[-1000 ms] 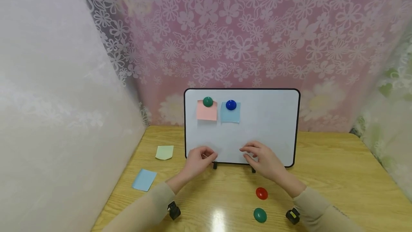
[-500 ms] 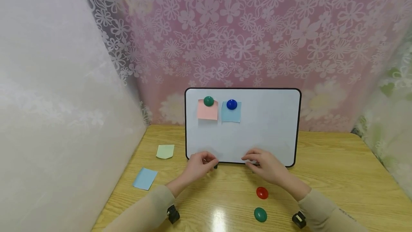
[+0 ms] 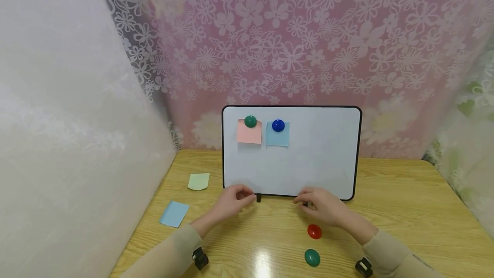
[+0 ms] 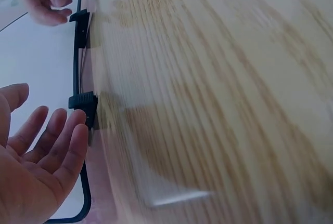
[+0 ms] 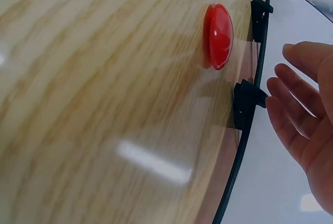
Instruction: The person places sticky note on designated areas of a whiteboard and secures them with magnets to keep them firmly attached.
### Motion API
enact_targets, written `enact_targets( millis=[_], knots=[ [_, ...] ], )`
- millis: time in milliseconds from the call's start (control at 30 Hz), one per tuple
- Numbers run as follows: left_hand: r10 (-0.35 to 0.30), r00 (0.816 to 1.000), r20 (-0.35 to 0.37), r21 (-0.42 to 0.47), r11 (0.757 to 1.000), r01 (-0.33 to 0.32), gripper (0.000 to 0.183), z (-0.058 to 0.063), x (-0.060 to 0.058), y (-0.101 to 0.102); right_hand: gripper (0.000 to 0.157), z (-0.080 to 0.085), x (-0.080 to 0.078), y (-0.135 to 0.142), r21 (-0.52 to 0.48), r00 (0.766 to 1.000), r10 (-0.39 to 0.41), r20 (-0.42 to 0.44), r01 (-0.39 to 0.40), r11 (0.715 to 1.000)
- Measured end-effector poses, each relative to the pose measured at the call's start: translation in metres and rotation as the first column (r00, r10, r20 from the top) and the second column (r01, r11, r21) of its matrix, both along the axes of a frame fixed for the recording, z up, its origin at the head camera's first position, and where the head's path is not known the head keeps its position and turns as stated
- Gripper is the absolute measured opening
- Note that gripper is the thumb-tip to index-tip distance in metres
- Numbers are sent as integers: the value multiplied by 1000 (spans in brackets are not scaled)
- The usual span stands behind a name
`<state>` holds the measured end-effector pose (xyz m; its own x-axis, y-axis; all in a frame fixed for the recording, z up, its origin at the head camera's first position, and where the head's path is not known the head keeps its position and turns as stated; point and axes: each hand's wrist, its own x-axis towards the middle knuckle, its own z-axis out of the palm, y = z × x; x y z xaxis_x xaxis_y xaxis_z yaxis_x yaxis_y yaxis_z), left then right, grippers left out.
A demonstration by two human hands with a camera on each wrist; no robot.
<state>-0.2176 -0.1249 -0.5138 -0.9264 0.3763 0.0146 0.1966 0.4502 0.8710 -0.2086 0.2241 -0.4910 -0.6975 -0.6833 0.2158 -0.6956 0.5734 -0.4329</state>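
Note:
A black-framed whiteboard [image 3: 320, 153] stands upright on the table, held at its bottom edge by two black stand feet. My left hand [image 3: 234, 202] is beside the left stand foot [image 3: 258, 197], fingers loosely bent around nothing; the left wrist view shows its fingertips near that foot [image 4: 83, 102]. By the right foot [image 5: 247, 102] is my right hand [image 3: 321, 206], also holding nothing, its fingers relaxed and parted from the thumb. Whether either hand touches its foot, I cannot tell. On the board, a green magnet [image 3: 250, 121] holds a pink sticky note [image 3: 248, 135], and a blue magnet [image 3: 278, 125] holds a blue one [image 3: 278, 139].
A red magnet [image 3: 314, 231] and another green magnet [image 3: 312, 257] lie on the wooden table [image 3: 409, 209], in front of the board's right half. To the left lie a pale yellow-green note [image 3: 198, 182] and a blue note [image 3: 174, 214]. Flowered curtain [image 3: 293, 46] hangs behind.
Both hands have come down from the board's lower part to the level of the stand feet, the left also shifting slightly leftward. Notes and magnets stay where they were.

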Motion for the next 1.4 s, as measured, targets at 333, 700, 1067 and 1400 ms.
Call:
enact_targets(
  millis=[333,700,1067,1400],
  knots=[
    [-17,1000,3,-70,997,17,31,8,9,-30,22,-2,8,10,12,998,15,54,-16,1000],
    [71,997,-11,-110,991,-72,32,19,18,-77,23,4,16,21,86,996,27,80,-34,996],
    [250,966,-65,-160,953,-258,31,29,24,-140,29,8,20,32,155,989,25,144,-48,987],
    [338,938,-78,-318,883,-345,46,29,27,-184,30,13,23,33,169,984,20,176,-51,984]
  ],
)
